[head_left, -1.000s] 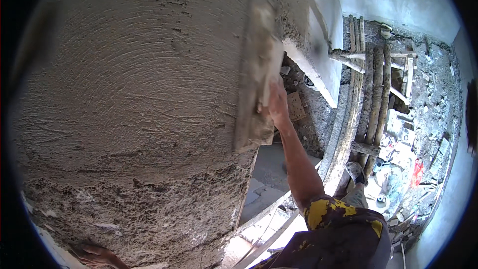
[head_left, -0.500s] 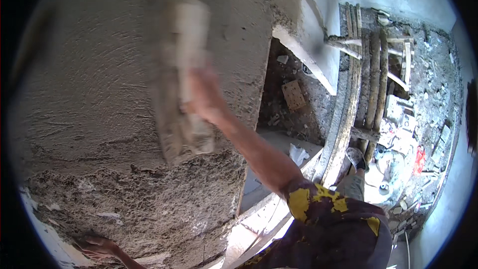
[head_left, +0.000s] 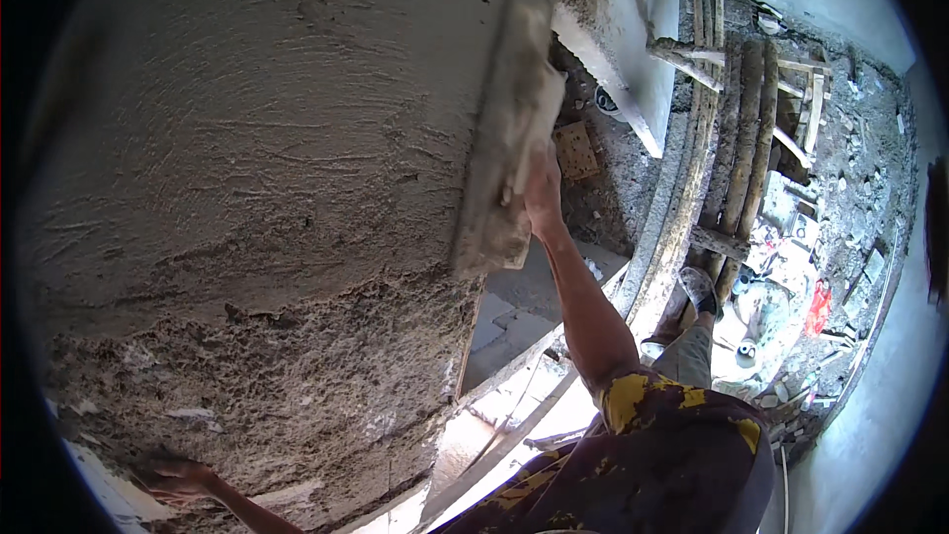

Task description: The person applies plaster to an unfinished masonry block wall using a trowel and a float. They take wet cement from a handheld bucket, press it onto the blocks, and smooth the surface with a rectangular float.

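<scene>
My right hand (head_left: 542, 190) is closed round the handle of a long, pale plastering float (head_left: 506, 153). The float stands nearly upright along the right edge of a wall covered in wet grey plaster (head_left: 257, 158). Its blade is slightly blurred, and its far side is hidden. Arc-shaped strokes and ridges mark the smoother plaster above. Below that lies a rough, crumbly brown band (head_left: 267, 386). At the lower left, my left hand (head_left: 173, 480) rests against this rough part, fingers stretched out, holding nothing.
Past the wall edge is an opening with a perforated brick (head_left: 576, 151) on rubble. Long wooden poles (head_left: 736, 168) form a platform at the right, where my shod foot (head_left: 698, 289) stands. A wooden frame (head_left: 813, 119) and a red bag (head_left: 819, 307) lie beyond.
My right hand has moved the float rightward across the plaster to the wall's edge. The left hand has stayed at nearly the same spot on the rough band.
</scene>
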Action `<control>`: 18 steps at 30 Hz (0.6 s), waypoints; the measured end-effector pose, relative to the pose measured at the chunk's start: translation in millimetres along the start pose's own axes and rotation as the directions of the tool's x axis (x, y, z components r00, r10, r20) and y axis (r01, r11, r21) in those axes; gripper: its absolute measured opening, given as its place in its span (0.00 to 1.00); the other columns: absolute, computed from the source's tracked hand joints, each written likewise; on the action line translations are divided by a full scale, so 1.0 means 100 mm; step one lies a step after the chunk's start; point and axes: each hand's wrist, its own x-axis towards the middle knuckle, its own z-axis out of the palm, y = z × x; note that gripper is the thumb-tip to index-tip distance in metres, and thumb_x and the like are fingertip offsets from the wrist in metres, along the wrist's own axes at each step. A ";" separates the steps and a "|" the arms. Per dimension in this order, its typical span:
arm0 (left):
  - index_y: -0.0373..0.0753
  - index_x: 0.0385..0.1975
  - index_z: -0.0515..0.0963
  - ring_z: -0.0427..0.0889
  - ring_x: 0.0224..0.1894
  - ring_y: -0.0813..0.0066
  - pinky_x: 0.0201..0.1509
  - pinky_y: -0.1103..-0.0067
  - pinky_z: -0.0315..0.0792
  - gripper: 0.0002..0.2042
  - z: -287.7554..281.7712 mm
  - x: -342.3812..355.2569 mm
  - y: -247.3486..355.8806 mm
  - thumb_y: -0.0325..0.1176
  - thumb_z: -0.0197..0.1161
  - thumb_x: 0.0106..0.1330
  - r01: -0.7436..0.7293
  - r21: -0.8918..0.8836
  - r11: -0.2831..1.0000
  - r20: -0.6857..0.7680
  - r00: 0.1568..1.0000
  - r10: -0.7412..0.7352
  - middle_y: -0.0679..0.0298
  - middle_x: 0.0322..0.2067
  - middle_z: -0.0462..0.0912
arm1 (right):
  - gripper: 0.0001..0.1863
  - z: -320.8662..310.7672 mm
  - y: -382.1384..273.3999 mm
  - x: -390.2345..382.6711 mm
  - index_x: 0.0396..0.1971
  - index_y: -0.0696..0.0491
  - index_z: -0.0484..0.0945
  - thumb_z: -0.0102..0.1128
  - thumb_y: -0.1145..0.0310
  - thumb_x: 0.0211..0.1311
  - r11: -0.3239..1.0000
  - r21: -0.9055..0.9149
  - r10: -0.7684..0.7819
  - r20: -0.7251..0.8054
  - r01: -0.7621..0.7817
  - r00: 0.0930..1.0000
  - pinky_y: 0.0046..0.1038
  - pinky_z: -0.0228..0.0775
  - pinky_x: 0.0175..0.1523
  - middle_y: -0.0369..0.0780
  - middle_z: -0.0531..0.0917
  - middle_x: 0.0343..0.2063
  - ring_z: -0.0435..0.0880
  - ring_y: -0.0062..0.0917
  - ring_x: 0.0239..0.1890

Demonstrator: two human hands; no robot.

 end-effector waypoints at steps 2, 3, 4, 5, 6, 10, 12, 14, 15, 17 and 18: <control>0.47 0.58 0.65 0.66 0.56 0.58 0.57 0.56 0.57 0.29 0.08 -0.06 -0.17 0.59 0.31 0.67 0.006 0.046 0.999 0.003 1.000 -0.007 0.58 0.55 0.67 | 0.23 0.01 0.06 -0.22 0.54 0.53 0.61 0.40 0.53 0.67 0.995 0.081 0.057 0.027 -0.059 0.998 0.22 0.71 0.22 0.38 0.75 0.31 0.75 0.18 0.22; 0.46 0.60 0.61 0.59 0.61 0.58 0.60 0.52 0.50 0.31 0.10 -0.08 -0.19 0.60 0.31 0.66 0.048 -0.029 0.998 0.063 0.997 -0.046 0.59 0.60 0.61 | 0.23 0.04 0.07 -0.31 0.54 0.53 0.59 0.39 0.53 0.67 0.980 0.163 0.109 0.046 -0.116 0.993 0.22 0.71 0.21 0.38 0.75 0.32 0.75 0.19 0.23; 0.46 0.60 0.61 0.59 0.61 0.58 0.60 0.52 0.50 0.31 0.17 -0.13 -0.37 0.60 0.31 0.66 0.055 -0.009 0.998 0.046 0.997 -0.054 0.59 0.60 0.61 | 0.23 0.22 0.02 -0.41 0.54 0.53 0.59 0.39 0.53 0.67 0.977 0.174 0.111 0.070 -0.122 0.991 0.22 0.71 0.21 0.38 0.75 0.32 0.75 0.19 0.23; 0.47 0.61 0.60 0.57 0.62 0.57 0.61 0.52 0.48 0.31 0.29 -0.20 -0.58 0.60 0.31 0.66 0.049 0.041 0.998 0.075 0.996 -0.052 0.59 0.61 0.60 | 0.22 0.41 -0.04 -0.52 0.55 0.52 0.59 0.40 0.54 0.67 0.964 0.222 0.127 0.087 -0.144 0.988 0.23 0.72 0.22 0.39 0.75 0.36 0.76 0.19 0.25; 0.47 0.61 0.60 0.57 0.63 0.57 0.61 0.52 0.47 0.31 0.30 -0.22 -0.45 0.60 0.31 0.66 0.051 0.018 0.999 0.074 0.996 -0.053 0.59 0.61 0.59 | 0.22 0.56 -0.12 -0.56 0.55 0.51 0.58 0.41 0.56 0.66 0.955 0.256 0.128 0.090 -0.147 0.988 0.23 0.72 0.22 0.40 0.74 0.39 0.77 0.20 0.27; 0.48 0.61 0.60 0.56 0.63 0.57 0.62 0.53 0.47 0.32 0.07 -0.04 0.00 0.62 0.30 0.65 0.060 -0.080 0.995 0.051 0.997 -0.056 0.59 0.62 0.58 | 0.26 1.54 -0.20 -0.67 0.55 0.54 0.57 0.47 0.55 0.64 0.915 0.394 -0.184 0.215 0.087 0.959 0.27 0.77 0.31 0.43 0.70 0.45 0.77 0.23 0.36; 0.48 0.60 0.62 0.58 0.62 0.59 0.61 0.54 0.48 0.32 -0.11 0.05 0.17 0.61 0.30 0.65 0.065 -0.085 0.994 0.029 0.998 -0.063 0.59 0.61 0.59 | 0.28 2.18 -0.64 -1.04 0.55 0.55 0.58 0.49 0.51 0.62 0.931 0.359 -0.130 0.503 -0.069 0.854 0.29 0.78 0.34 0.45 0.70 0.41 0.77 0.24 0.38; 0.49 0.60 0.64 0.59 0.61 0.60 0.60 0.55 0.50 0.30 -0.19 0.08 0.20 0.60 0.31 0.65 0.034 -0.107 0.994 0.019 0.999 -0.033 0.59 0.60 0.61 | 0.30 2.81 -1.10 -1.43 0.54 0.54 0.58 0.49 0.49 0.61 0.976 0.207 -0.068 0.584 -0.068 0.809 0.29 0.78 0.35 0.46 0.71 0.37 0.78 0.24 0.36; 0.50 0.59 0.64 0.60 0.60 0.61 0.59 0.56 0.51 0.29 -0.15 0.06 0.16 0.59 0.31 0.65 0.066 -0.080 0.995 0.032 0.997 -0.063 0.59 0.60 0.61 | 0.32 3.08 -1.26 -1.57 0.53 0.55 0.59 0.42 0.43 0.62 0.956 0.045 -0.243 0.670 0.289 0.701 0.27 0.76 0.27 0.47 0.74 0.30 0.78 0.25 0.28; 0.51 0.59 0.64 0.61 0.60 0.61 0.59 0.57 0.52 0.29 -0.17 0.07 0.25 0.59 0.32 0.65 0.066 -0.105 0.992 0.021 0.998 -0.064 0.58 0.60 0.61 | 0.35 3.29 -1.61 -1.70 0.53 0.56 0.60 0.35 0.38 0.62 0.782 -0.079 -0.343 0.775 0.619 0.531 0.26 0.74 0.20 0.49 0.76 0.24 0.78 0.26 0.20; 0.52 0.59 0.65 0.62 0.59 0.60 0.59 0.57 0.53 0.29 -0.19 0.05 0.25 0.59 0.32 0.65 0.064 -0.122 0.990 0.009 0.998 -0.063 0.58 0.60 0.61 | 0.36 3.31 -1.78 -1.72 0.55 0.55 0.59 0.35 0.37 0.62 0.800 -0.194 -0.114 0.880 0.568 0.461 0.30 0.75 0.24 0.51 0.77 0.26 0.79 0.28 0.23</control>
